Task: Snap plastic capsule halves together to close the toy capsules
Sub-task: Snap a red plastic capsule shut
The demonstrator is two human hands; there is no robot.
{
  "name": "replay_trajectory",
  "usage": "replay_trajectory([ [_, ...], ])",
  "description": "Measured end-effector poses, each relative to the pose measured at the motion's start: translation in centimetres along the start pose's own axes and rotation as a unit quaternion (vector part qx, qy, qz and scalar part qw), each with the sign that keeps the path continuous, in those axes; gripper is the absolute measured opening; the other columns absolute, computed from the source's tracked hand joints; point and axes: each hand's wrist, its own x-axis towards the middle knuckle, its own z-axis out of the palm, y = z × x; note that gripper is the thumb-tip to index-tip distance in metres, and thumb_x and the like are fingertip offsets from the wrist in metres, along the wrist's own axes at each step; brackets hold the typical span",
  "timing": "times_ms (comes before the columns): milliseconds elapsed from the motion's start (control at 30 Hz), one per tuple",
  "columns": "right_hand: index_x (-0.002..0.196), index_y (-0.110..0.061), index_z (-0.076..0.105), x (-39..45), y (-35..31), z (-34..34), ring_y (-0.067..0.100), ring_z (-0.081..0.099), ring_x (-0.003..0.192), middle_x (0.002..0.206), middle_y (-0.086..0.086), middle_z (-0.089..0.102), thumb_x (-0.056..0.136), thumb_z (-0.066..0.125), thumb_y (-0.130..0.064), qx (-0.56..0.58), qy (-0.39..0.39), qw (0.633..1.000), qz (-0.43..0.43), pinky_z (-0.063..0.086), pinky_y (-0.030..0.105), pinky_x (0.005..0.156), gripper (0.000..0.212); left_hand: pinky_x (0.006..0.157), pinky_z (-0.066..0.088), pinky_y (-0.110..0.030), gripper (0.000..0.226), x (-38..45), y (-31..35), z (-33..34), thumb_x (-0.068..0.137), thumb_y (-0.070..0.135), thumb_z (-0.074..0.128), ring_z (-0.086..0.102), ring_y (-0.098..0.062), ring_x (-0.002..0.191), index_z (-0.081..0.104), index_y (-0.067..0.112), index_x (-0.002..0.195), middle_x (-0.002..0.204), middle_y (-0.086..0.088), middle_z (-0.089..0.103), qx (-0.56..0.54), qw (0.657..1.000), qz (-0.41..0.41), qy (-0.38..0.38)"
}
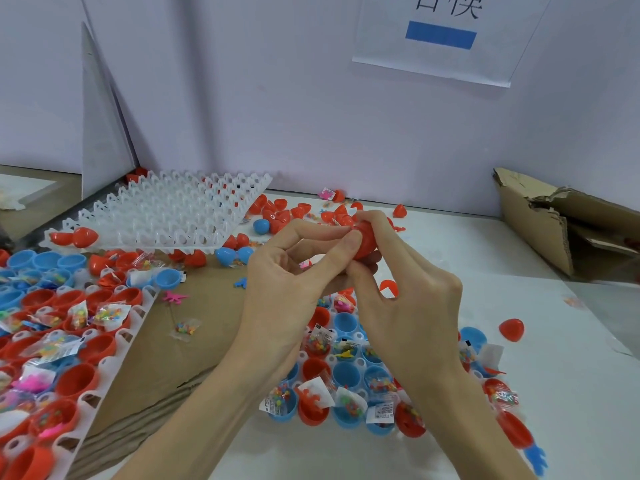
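Currently both hands raised above filled tray (349,396). Left hand (287,289) pinches red capsule (365,242) with thumb and forefinger. Right hand (408,292) fingers curl round capsule's far side. Empty white tray (166,213) left of capsule.

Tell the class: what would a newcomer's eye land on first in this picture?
Both hands, left hand and right hand, meet mid-frame, pinching a red capsule. Below them a tray holds open red and blue halves with toy packets. An empty white tray leans behind at left.
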Motion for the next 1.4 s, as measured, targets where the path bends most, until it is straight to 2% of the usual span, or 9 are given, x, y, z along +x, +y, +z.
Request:
replay_trajectory([
  [67,0.129,0.005,0.063,0.0,0.1,-0.1,-0.008,0.048,0.104,0.101,0.007,0.075,0.086,0.076,-0.011,0.004,0.000,1.000,0.003,0.032,-0.008,0.091,0.047,0.076,0.062,-0.029,0.029,0.0,-0.1,0.1,0.079,0.026,0.083,0.078,-0.030,0.090,0.075,0.009,0.101,0.095,-0.011,0.079,0.037,0.999,0.020,0.004],
  [200,0.133,0.000,0.060,-0.1,0.4,0.0,-0.007,0.051,0.107,0.106,-0.010,0.061,0.082,0.080,-0.010,0.032,-0.024,0.999,-0.010,0.033,-0.006,0.093,0.056,0.075,0.060,-0.021,0.031,0.2,-0.1,0.0,0.077,0.021,0.087,0.078,-0.020,0.084,0.074,0.012,0.103,0.097,0.000,0.079,0.102,0.993,0.048,0.023],
  [333,0.145,-0.009,0.051,-0.1,0.4,0.1,-0.012,0.053,0.120,0.132,-0.016,0.055,0.094,0.068,-0.006,0.125,-0.095,0.987,0.041,0.040,0.007,0.102,0.053,0.082,0.059,-0.021,0.025,1.0,0.1,-1.0,0.084,0.009,0.083,0.078,-0.018,0.091,0.075,0.013,0.108,0.100,0.001,0.080,0.108,0.992,0.059,0.024],
  [467,0.132,-0.010,0.067,0.6,0.4,-0.6,0.011,0.070,0.112,0.123,-0.004,0.073,0.099,0.062,-0.009,0.314,-0.059,0.931,0.178,0.057,0.030,0.096,0.033,0.086,0.057,-0.020,0.028,1.2,0.1,-1.2,0.087,0.002,0.079,0.075,-0.014,0.095,0.074,0.011,0.113,0.102,0.001,0.079,0.117,0.989,0.086,-0.009],
  [567,0.121,-0.012,0.073,1.3,0.2,-1.2,0.017,0.073,0.105,0.111,0.000,0.077,0.096,0.067,-0.013,0.406,-0.052,0.873,0.266,0.060,0.032,0.089,0.026,0.085,0.056,-0.020,0.031,1.2,0.0,-1.3,0.089,0.001,0.075,0.073,-0.010,0.090,0.072,0.011,0.118,0.097,0.003,0.076,0.123,0.987,0.102,-0.033],
  [667,0.122,-0.015,0.072,1.4,0.0,-1.4,0.019,0.073,0.106,0.111,0.002,0.076,0.096,0.067,-0.017,0.436,-0.084,0.847,0.292,0.059,0.028,0.089,0.027,0.084,0.055,-0.018,0.034,1.3,0.0,-1.6,0.090,0.002,0.075,0.073,-0.009,0.091,0.071,0.011,0.123,0.098,0.007,0.076,0.138,0.982,0.119,-0.042],
  [833,0.121,-0.018,0.072,1.4,-0.2,-1.5,0.011,0.074,0.101,0.106,-0.010,0.077,0.094,0.068,-0.019,0.364,-0.069,0.890,0.266,0.056,0.017,0.085,0.028,0.084,0.059,-0.023,0.042,1.3,-0.1,-1.4,0.086,0.005,0.080,0.076,-0.015,0.093,0.069,0.013,0.126,0.108,0.004,0.077,0.130,0.983,0.129,-0.004],
  [1067,0.121,-0.016,0.069,0.9,-0.4,-0.8,0.006,0.070,0.106,0.112,-0.006,0.073,0.092,0.070,-0.008,0.269,-0.043,0.942,0.195,0.053,0.014,0.090,0.030,0.088,0.058,-0.019,0.046,1.0,-0.2,-1.4,0.085,0.011,0.081,0.075,-0.010,0.097,0.072,0.018,0.130,0.103,0.007,0.080,0.121,0.986,0.112,-0.001],
  [1400,0.121,-0.005,0.070,0.0,-0.6,-0.1,0.016,0.070,0.103,0.115,0.007,0.070,0.091,0.072,-0.008,0.140,0.008,0.985,0.104,0.060,0.036,0.089,0.030,0.094,0.054,-0.017,0.041,1.2,-0.3,-1.6,0.094,0.009,0.074,0.071,-0.009,0.109,0.070,0.024,0.132,0.120,0.011,0.076,0.123,0.985,0.113,-0.034],
])
